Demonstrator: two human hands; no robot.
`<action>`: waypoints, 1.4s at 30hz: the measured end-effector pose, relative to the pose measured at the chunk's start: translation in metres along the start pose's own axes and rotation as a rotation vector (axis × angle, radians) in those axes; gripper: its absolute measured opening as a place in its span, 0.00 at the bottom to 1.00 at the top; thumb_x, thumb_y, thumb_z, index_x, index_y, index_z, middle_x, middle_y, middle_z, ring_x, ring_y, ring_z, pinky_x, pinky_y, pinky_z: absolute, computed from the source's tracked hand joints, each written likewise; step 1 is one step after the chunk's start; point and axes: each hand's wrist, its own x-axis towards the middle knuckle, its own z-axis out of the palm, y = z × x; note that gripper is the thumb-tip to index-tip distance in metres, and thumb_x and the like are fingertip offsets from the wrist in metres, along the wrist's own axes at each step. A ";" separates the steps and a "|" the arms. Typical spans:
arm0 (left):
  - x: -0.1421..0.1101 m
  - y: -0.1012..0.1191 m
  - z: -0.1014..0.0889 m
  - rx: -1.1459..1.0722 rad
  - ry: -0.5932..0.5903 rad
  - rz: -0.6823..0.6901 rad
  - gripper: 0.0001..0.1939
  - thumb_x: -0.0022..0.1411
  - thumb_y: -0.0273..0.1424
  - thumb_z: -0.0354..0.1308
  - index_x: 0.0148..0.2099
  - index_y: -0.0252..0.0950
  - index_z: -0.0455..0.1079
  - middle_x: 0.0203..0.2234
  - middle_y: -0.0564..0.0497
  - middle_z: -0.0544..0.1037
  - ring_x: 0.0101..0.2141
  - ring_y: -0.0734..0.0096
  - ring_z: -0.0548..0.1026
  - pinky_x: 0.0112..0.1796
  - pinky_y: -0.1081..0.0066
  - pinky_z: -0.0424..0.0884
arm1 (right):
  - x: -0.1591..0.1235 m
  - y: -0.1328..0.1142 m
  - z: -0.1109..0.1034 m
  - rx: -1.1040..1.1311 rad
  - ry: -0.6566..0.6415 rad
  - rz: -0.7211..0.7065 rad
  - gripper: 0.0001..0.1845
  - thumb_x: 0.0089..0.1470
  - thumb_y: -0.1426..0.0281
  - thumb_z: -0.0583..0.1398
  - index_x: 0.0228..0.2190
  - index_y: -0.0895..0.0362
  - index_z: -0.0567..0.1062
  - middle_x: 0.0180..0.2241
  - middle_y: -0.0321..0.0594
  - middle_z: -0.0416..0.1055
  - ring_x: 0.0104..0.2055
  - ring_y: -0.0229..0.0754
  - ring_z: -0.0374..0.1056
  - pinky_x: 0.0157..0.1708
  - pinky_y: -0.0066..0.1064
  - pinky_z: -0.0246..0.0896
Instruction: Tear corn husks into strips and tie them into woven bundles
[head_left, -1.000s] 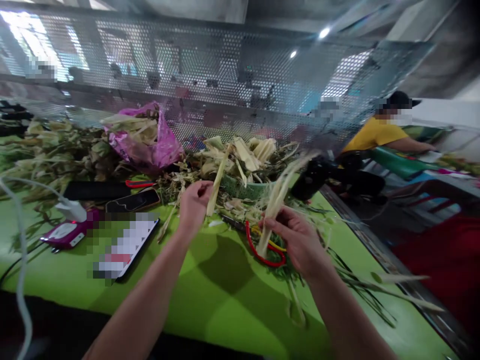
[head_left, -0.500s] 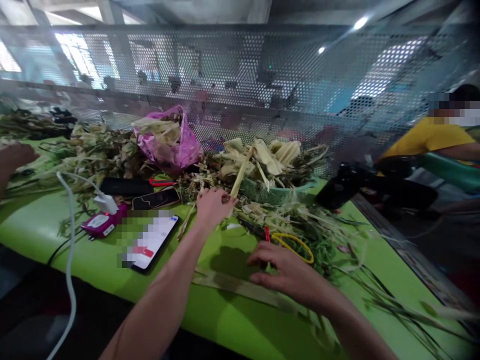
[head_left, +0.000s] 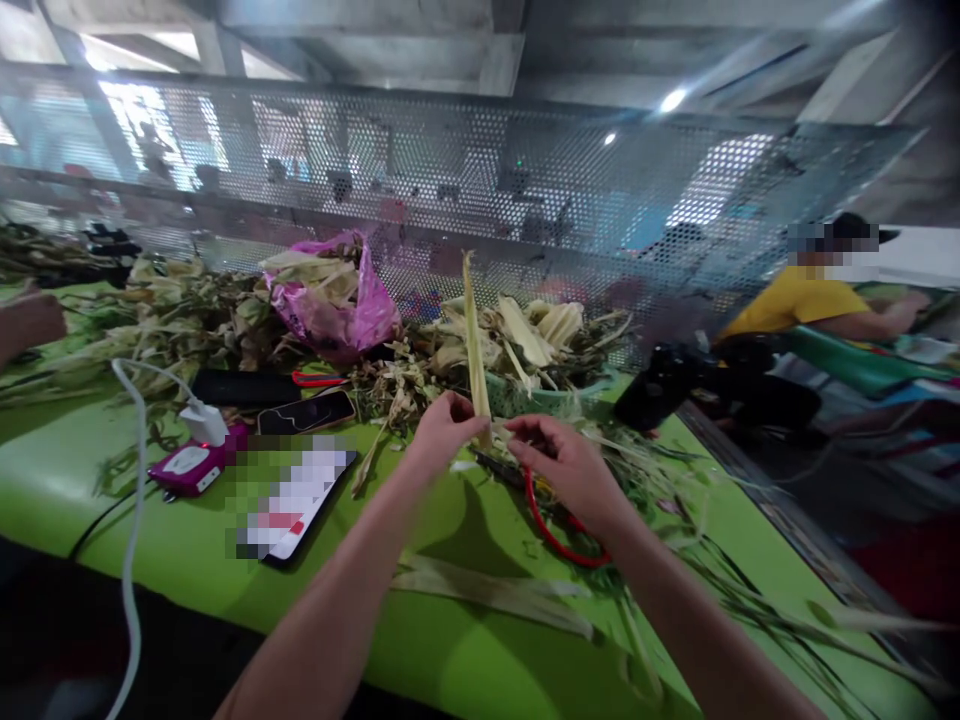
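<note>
Strip (head_left: 499,592) down, our right hand (head_left: 568,470) joins work on the husk (head_left: 474,350).
Our left hand (head_left: 448,430) pinches it; the right's grip we can't tell.

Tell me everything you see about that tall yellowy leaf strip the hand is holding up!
The leaf strip is pale yellow-green, long and narrow, and looks like dry husk. It tapers to a thin, slightly bent tip. It stands nearly upright, top leaning a little left, in front of the husk pile. The left hand pinches its lower end; whether the right hand touches it, I can't tell.
</note>
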 end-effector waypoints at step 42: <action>-0.018 0.022 0.013 -0.403 -0.177 -0.164 0.11 0.51 0.28 0.57 0.39 0.32 0.70 0.32 0.49 0.74 0.30 0.73 0.71 0.30 0.73 0.68 | 0.002 0.008 0.016 0.052 0.200 -0.074 0.10 0.54 0.65 0.57 0.36 0.56 0.73 0.33 0.40 0.74 0.33 0.43 0.68 0.34 0.31 0.62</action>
